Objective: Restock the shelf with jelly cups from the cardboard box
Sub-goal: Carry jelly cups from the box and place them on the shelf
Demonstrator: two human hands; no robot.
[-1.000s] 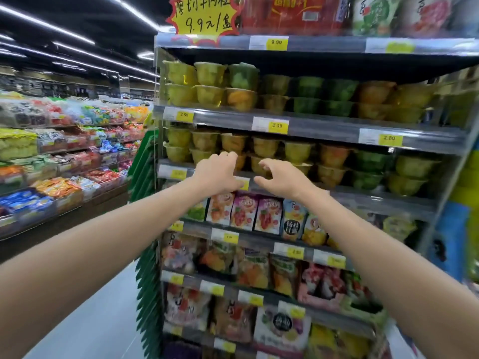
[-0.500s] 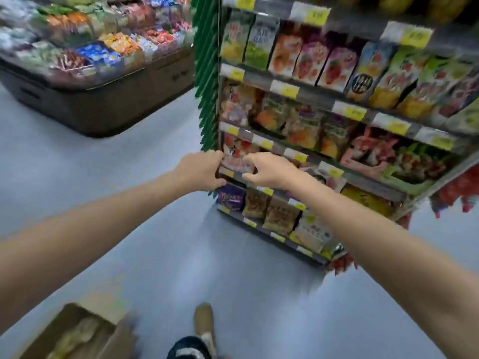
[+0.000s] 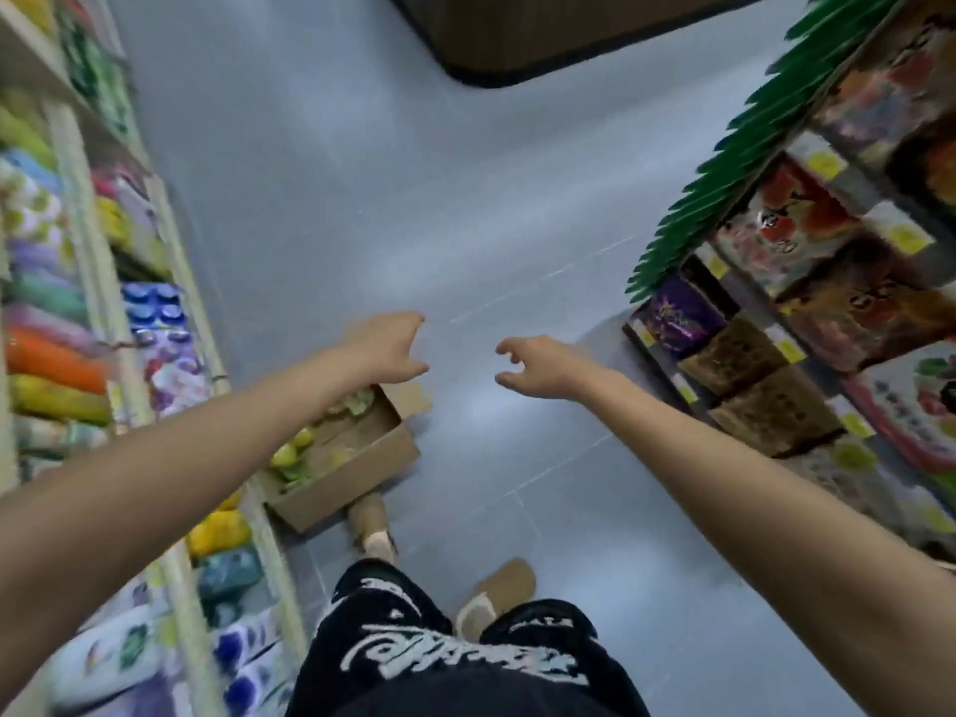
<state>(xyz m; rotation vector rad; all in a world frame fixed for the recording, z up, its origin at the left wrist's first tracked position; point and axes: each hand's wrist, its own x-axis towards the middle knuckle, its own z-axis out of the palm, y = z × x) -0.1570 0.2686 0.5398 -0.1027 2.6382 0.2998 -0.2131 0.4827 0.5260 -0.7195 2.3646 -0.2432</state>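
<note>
The left hand and right hand hover empty, fingers loosely curled, above and right of the cardboard box on the floor. Jelly cups lie inside it. This looks like the fetching step; next, the hands likely need to reach down into the box.

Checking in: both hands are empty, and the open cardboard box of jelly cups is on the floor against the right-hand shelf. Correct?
Not quite. The left hand and the right hand are empty, and the cardboard box of jelly cups is open on the floor, but it sits against the left-hand shelf, not the right-hand one. The head view shows this.
</note>
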